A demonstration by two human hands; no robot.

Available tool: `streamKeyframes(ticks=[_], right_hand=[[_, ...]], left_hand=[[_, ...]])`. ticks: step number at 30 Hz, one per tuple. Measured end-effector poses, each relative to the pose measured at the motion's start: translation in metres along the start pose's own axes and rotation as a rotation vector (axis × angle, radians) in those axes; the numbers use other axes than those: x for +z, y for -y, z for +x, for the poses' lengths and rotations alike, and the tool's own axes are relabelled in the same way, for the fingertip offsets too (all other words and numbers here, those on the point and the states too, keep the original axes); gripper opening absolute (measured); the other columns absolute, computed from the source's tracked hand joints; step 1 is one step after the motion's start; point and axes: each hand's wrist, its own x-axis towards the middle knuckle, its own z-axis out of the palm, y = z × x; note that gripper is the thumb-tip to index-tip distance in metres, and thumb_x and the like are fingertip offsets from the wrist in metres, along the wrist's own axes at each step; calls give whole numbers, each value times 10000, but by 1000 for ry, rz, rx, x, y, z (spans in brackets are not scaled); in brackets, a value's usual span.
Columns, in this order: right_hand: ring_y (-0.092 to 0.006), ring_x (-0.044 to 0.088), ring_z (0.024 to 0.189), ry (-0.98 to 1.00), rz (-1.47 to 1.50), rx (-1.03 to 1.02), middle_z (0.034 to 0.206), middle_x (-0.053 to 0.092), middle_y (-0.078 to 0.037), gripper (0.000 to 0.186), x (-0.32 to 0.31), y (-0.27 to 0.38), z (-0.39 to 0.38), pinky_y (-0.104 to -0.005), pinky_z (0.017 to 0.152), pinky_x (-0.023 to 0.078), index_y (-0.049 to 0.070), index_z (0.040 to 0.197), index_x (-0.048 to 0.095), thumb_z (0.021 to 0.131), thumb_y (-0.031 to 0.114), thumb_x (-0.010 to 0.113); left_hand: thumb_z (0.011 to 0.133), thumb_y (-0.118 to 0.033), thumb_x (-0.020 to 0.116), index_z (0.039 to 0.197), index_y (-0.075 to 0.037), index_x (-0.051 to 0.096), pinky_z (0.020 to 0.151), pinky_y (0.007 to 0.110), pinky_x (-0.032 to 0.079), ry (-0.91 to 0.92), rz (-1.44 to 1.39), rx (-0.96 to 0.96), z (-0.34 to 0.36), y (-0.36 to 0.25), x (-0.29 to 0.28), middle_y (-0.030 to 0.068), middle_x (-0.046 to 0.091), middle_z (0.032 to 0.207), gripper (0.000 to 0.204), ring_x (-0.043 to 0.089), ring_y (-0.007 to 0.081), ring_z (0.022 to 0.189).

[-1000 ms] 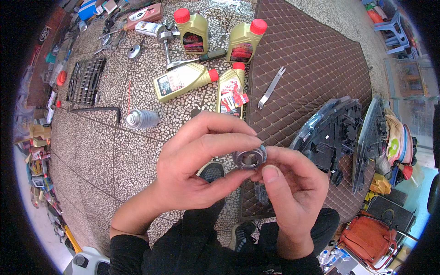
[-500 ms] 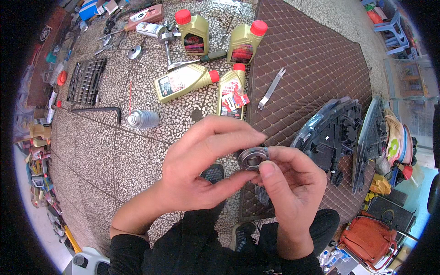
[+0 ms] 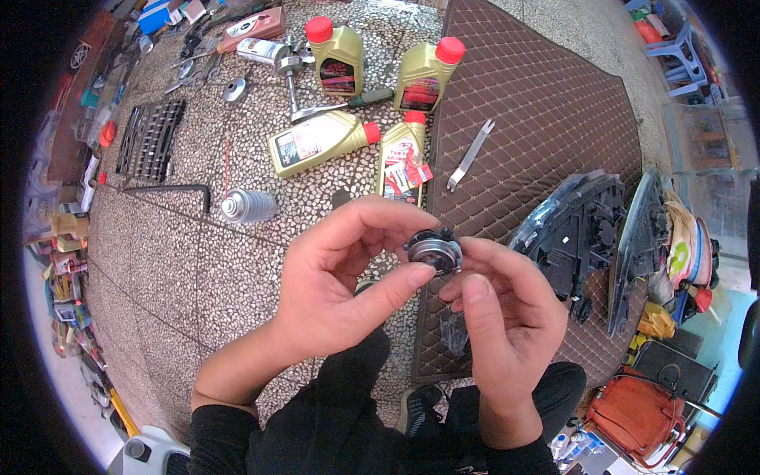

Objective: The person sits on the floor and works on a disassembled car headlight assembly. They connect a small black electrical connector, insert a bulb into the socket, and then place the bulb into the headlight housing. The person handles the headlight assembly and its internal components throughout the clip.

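Note:
In the middle of the view I hold a small round steel part [image 3: 433, 248] with a ring-like face and darker fittings on top. My left hand [image 3: 339, 277] grips it between thumb and fingertips from the left. My right hand [image 3: 503, 317] has its index fingertip at the part's right side, its thumb just below and the other fingers curled, partly hidden. The part is tilted, over the edge of a brown quilted mat [image 3: 538, 103].
Yellow bottles [image 3: 317, 142] with red caps, a spray can [image 3: 249, 207], an L-shaped bar [image 3: 166, 190] and a socket set [image 3: 150, 138] lie on the speckled floor. A metal tool [image 3: 471, 154] and black lamp-like housings [image 3: 574, 237] rest on the mat. An orange stool seat [image 3: 629, 412] stands lower right.
The round part has risen slightly and tipped, now showing more of its side. My left thumb has moved up onto its lower face, and my right index finger has shifted a little upward.

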Motion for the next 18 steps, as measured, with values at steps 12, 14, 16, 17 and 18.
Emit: streamKeyframes(ticks=[12,14,16,17,18], right_hand=[[-120,676,741,-42,-93,-146,896,723,-119,221,3,-5,3,-238,665,531,-59,1059,706,840,-46,736],[-119,675,732,-48,-111,-164,894,724,-122,224,3,-6,4,-237,655,532,-59,1053,706,833,-46,745],[-120,675,726,-48,-113,-174,895,724,-125,228,3,-6,4,-238,648,533,-59,1051,707,827,-46,751],[-120,675,723,-48,-148,-195,894,724,-126,228,3,-6,5,-239,646,533,-58,1050,707,827,-47,751],[-120,674,721,-49,-157,-204,893,724,-127,227,3,-7,5,-239,644,534,-58,1049,707,827,-47,751]], left_hand=[[854,39,750,1180,50,625,879,300,514,15,116,139,1,0,-3,121,654,1123,349,634,162,1007],[841,42,759,1163,54,634,872,302,519,12,138,160,1,0,-3,131,654,1107,345,636,171,986],[832,42,767,1151,52,644,861,300,520,12,168,197,3,0,-3,135,658,1094,342,639,174,969],[827,42,770,1145,51,649,856,298,521,13,183,215,3,0,-3,136,660,1088,340,641,176,960],[823,42,773,1139,49,654,851,298,521,8,193,220,3,0,-2,137,663,1081,338,643,178,952]])
